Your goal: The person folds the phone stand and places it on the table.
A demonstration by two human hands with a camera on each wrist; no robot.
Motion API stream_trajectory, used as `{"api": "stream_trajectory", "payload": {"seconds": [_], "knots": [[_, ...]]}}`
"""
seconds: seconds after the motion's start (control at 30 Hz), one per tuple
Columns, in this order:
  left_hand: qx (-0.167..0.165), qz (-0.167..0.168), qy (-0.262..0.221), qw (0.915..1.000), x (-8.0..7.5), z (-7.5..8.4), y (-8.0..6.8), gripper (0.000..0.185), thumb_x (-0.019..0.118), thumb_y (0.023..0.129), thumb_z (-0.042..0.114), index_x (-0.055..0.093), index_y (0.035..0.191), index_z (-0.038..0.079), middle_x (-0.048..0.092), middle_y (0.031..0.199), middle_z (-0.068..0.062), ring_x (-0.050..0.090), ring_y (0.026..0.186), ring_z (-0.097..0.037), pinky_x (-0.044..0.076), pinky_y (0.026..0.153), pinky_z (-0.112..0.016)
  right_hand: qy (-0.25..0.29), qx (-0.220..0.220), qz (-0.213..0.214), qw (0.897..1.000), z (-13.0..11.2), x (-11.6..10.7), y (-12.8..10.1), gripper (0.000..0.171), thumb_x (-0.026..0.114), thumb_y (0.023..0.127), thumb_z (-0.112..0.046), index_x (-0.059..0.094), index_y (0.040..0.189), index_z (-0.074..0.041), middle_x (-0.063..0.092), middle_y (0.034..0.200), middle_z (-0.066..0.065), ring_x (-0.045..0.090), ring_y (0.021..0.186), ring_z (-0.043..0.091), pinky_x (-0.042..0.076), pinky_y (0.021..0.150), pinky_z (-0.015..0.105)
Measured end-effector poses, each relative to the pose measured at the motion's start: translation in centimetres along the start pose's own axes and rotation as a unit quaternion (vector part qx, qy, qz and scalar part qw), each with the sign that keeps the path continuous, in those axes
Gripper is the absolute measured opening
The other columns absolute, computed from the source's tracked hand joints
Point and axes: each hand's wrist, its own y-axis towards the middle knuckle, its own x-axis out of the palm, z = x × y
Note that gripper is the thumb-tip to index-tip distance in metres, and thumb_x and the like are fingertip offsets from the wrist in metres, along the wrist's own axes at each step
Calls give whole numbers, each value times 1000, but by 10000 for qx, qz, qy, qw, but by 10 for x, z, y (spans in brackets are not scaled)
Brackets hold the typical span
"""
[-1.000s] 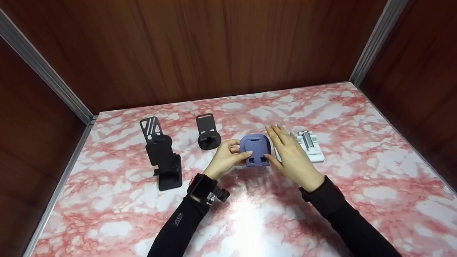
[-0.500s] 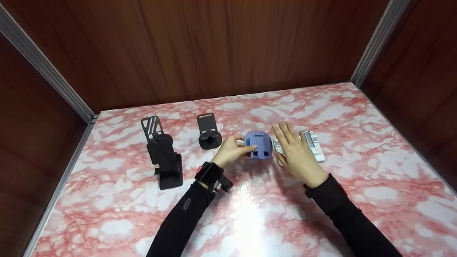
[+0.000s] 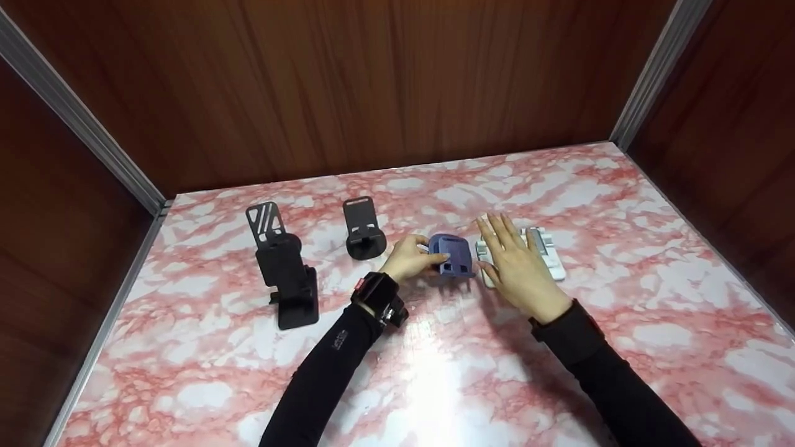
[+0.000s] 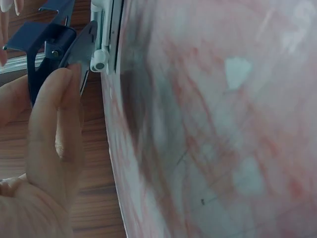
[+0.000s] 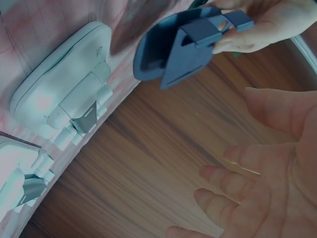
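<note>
Blue phone stand (image 3: 452, 257): unfolded, pinched in left hand (image 3: 411, 258) at mid-table, just beside white stand (image 3: 546, 253). Right hand (image 3: 518, 264) flat, fingers straight, hovering over the white one. Step judged: setting blue stand down; next calls for level placement, then release.

Light fell from overhead, leaving a broad white glare patch on the glossy marbled tabletop (image 3: 435, 385) near the bottom centre of the head view, and soft shadows lay beside the black phone stands (image 3: 282, 267). The dark wood walls (image 3: 372, 81) stayed dim. The head view was fairly sharp, with straight edges slightly bowed at the corners. The left wrist view was washed out and smeared, its tabletop blurred. The right wrist view carried a cool bluish cast, with the nearby palm (image 5: 277, 183) out of focus.
</note>
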Motion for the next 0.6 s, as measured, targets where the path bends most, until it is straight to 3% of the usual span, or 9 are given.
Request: {"api": "stream_trajectory", "payload": {"seconds": [0.23,0.47,0.6], "knots": [[-346,-184,-535,9978,4,-2,5,42,73,79,15,55,111,-6,68,90,-22,65,57,-13,58,66,-32,-85,22,-93,9999,2,-3,0,67,51,94,-20,14,149,-9,12,155,16,12,142,37,14,109,65],[-481,-115,-470,9977,7,-6,9,39,74,77,16,58,106,-5,68,85,-21,68,57,-18,58,62,-30,-88,30,17,10000,4,-4,0,67,52,94,-20,15,148,-8,12,155,17,12,142,36,13,110,65],[-464,-42,-147,9988,6,-5,9,37,75,77,20,60,102,-4,69,85,-20,69,60,-19,58,62,-29,-36,89,4,10000,5,-5,0,69,51,94,-21,11,149,-10,11,155,17,13,142,37,12,110,64]]}}
